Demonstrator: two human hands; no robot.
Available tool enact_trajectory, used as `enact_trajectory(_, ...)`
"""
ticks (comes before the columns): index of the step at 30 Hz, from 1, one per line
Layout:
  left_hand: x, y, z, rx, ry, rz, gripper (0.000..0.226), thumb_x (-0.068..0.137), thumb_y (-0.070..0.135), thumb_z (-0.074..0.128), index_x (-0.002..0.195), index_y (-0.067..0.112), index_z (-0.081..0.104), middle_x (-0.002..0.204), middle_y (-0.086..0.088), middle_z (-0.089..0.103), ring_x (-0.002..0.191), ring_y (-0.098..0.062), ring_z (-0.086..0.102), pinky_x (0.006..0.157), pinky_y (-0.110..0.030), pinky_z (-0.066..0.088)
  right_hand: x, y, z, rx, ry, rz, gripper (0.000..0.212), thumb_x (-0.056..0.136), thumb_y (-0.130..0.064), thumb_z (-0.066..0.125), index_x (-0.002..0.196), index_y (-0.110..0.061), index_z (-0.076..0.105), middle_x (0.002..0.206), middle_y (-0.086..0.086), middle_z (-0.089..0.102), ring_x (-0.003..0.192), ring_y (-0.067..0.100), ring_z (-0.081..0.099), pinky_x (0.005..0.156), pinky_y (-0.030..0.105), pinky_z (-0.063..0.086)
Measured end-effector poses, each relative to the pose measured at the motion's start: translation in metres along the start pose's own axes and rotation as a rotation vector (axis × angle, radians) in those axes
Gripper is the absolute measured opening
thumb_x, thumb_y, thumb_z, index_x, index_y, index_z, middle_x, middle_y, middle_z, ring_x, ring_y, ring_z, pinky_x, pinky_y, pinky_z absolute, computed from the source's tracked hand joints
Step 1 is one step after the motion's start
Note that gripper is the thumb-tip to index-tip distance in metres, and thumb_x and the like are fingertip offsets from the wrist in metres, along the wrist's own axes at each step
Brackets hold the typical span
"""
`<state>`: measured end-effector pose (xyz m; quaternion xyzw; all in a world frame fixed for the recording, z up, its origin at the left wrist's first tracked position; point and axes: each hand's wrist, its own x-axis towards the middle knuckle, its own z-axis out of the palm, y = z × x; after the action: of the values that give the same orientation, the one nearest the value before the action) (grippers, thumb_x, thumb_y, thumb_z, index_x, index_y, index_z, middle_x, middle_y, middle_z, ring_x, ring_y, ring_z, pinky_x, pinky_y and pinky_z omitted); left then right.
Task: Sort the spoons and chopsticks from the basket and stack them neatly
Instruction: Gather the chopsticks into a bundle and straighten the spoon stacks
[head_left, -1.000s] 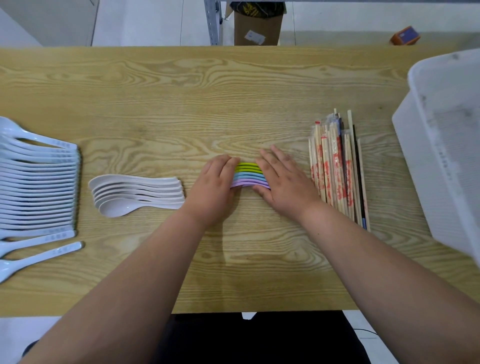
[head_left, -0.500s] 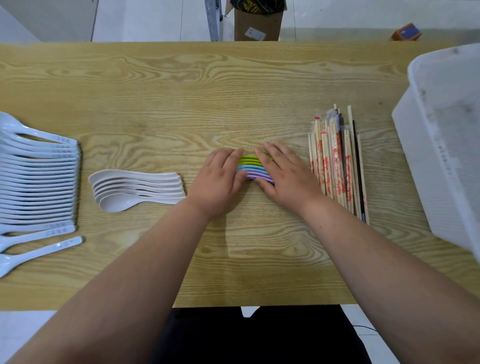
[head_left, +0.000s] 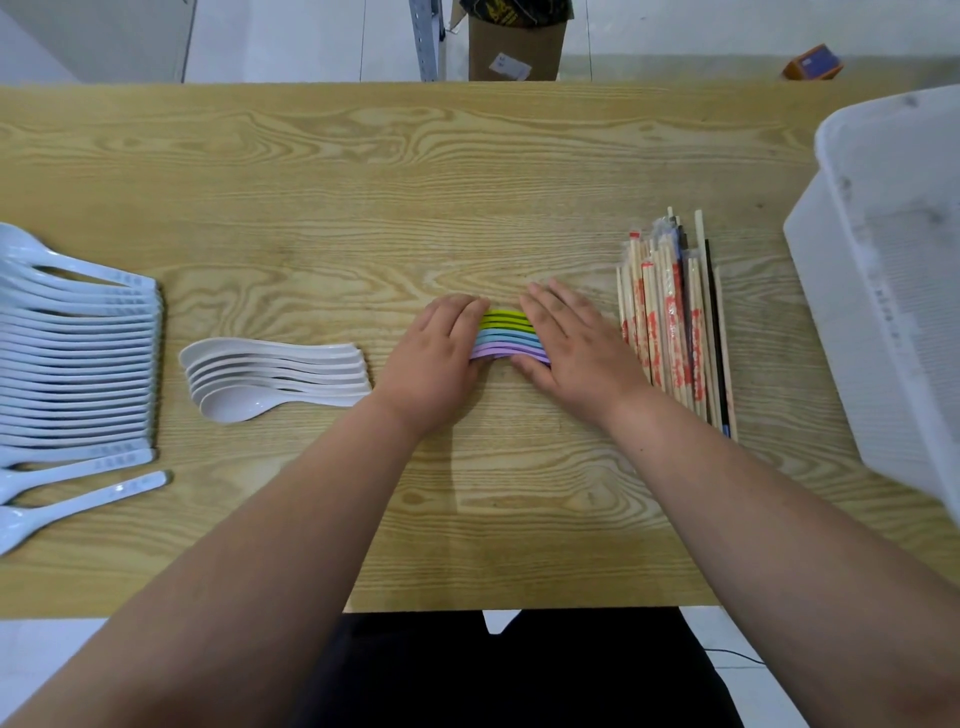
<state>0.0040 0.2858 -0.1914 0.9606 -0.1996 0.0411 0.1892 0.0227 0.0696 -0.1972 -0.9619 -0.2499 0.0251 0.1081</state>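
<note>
A small row of coloured spoons, yellow-green through blue to purple, lies at the middle of the wooden table. My left hand covers its left end and my right hand its right end, fingers straight and pressing flat. A row of cream spoons lies to the left. Further left is a long row of white spoons. A bundle of wrapped and bare chopsticks lies just right of my right hand.
A white plastic basket stands at the table's right edge. Two loose white spoons lie at the front left. Beyond the far edge are a cardboard box and a metal post on the floor.
Both hands stayed on the ends of the coloured spoons, drawing slightly closer together. The stack's handles look a little more even. Nothing else on the table moved.
</note>
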Motion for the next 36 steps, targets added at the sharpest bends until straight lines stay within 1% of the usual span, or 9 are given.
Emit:
enact_trajectory(4,-0.001,0.003,-0.002,0.041,-0.001,-0.011,0.06,0.093,0.034,0.046,0.137,-0.006,0.052,0.138,-0.025,0.055,0.127,-0.041,0.053,0.113,-0.044,0.036,-0.001,-0.001,-0.002,-0.009,-0.02,-0.002,0.077,0.098,-0.061,0.029,0.151,-0.007,0.041,0.158,0.009,0.04,0.15,0.026,0.029,0.122,0.043,0.027)
enact_trajectory(9,-0.003,0.006,-0.007,0.043,0.015,-0.077,0.062,0.087,0.036,0.056,0.136,-0.002,0.053,0.133,-0.023,0.054,0.117,-0.041,0.058,0.097,-0.046,0.05,-0.002,-0.002,-0.007,0.007,-0.068,0.015,0.084,0.096,-0.067,0.027,0.155,-0.007,0.032,0.161,0.009,0.034,0.152,0.025,0.022,0.122,0.045,0.025)
enact_trajectory(13,-0.003,0.003,-0.007,0.111,0.008,-0.055,0.061,0.086,0.039,0.058,0.131,-0.002,0.057,0.124,-0.021,0.061,0.12,-0.041,0.056,0.105,-0.049,0.044,-0.003,-0.002,-0.011,0.027,-0.098,0.022,0.084,0.095,-0.066,0.026,0.156,-0.009,0.032,0.161,0.009,0.032,0.153,0.025,0.021,0.122,0.045,0.025)
enact_trajectory(19,-0.007,0.002,-0.011,0.115,-0.008,-0.075,0.079,0.086,0.051,0.061,0.145,0.001,0.047,0.146,-0.017,0.051,0.14,-0.036,0.043,0.113,-0.05,0.038,-0.003,-0.003,-0.019,0.058,-0.139,0.038,0.084,0.092,-0.066,0.027,0.156,-0.013,0.03,0.161,0.009,0.032,0.152,0.027,0.021,0.122,0.046,0.024)
enact_trajectory(23,-0.009,0.008,-0.018,0.081,0.002,-0.087,0.08,0.088,0.052,0.059,0.149,0.004,0.041,0.152,-0.017,0.045,0.144,-0.037,0.036,0.114,-0.053,0.036,-0.005,-0.004,-0.03,0.114,-0.153,0.036,0.086,0.088,-0.066,0.028,0.156,-0.014,0.031,0.163,0.012,0.027,0.153,0.029,0.017,0.124,0.047,0.02)
enact_trajectory(27,-0.02,0.025,-0.04,-0.001,0.088,-0.099,0.071,0.087,0.043,0.059,0.146,0.005,0.047,0.147,-0.015,0.05,0.14,-0.036,0.041,0.116,-0.049,0.035,-0.023,-0.008,-0.048,0.203,-0.048,-0.004,0.075,0.089,-0.055,0.05,0.15,-0.012,0.044,0.156,0.014,0.039,0.148,0.032,0.031,0.121,0.044,0.025)
enact_trajectory(29,-0.038,0.041,-0.058,-0.102,0.112,-0.145,0.063,0.086,0.037,0.06,0.14,0.006,0.054,0.138,-0.013,0.056,0.128,-0.031,0.053,0.107,-0.047,0.044,-0.042,-0.014,-0.06,0.308,-0.005,0.03,0.064,0.089,-0.046,0.058,0.144,-0.013,0.052,0.147,0.011,0.051,0.138,0.029,0.044,0.116,0.035,0.03)
enact_trajectory(32,-0.077,0.071,-0.09,-0.267,0.037,-0.271,0.051,0.085,0.036,0.057,0.131,0.014,0.059,0.123,-0.002,0.06,0.107,-0.012,0.061,0.087,-0.04,0.055,-0.072,-0.03,-0.085,0.465,-0.007,0.045,0.043,0.089,-0.036,0.057,0.126,-0.014,0.065,0.121,0.004,0.068,0.115,0.022,0.062,0.101,0.027,0.041)
enact_trajectory(36,-0.125,0.107,-0.123,-0.351,-0.034,-0.351,0.043,0.085,0.033,0.058,0.125,0.018,0.062,0.114,0.007,0.06,0.103,-0.004,0.059,0.089,-0.029,0.051,-0.1,-0.053,-0.115,0.543,-0.114,-0.032,0.028,0.088,-0.028,0.06,0.111,-0.018,0.071,0.107,-0.005,0.072,0.103,0.013,0.064,0.089,0.026,0.048)
